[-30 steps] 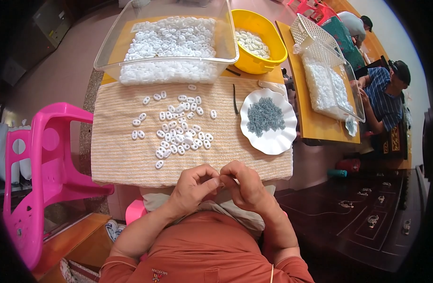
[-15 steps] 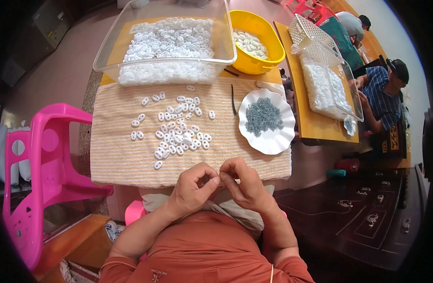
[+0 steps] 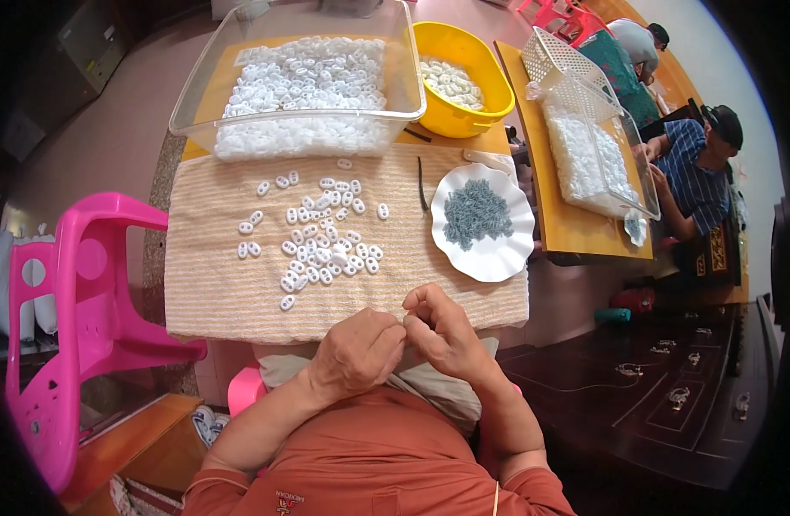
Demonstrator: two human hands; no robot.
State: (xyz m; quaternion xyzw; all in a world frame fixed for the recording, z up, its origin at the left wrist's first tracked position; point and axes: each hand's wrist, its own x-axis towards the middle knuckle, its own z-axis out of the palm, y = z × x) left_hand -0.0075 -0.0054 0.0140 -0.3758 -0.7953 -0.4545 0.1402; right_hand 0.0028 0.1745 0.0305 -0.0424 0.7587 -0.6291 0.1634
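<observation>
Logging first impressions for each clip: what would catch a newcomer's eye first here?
Probably the bright pink plastic stool at the left, then the yellow bowl beside the clear tub heaped with white pieces at the table's far edge. Nearer, the left hand and right hand meet fingertip to fingertip below scattered white pieces.

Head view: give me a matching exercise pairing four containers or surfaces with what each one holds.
Things:
1. clear plastic tub
2. yellow plastic bowl
3. white scalloped plate
4. striped beige cloth

Contents:
A. heap of small grey pieces
B. loose scatter of white oval pieces
C. deep full layer of white pieces
D. small batch of white pieces

Pairs: 1-C, 2-D, 3-A, 4-B
</observation>
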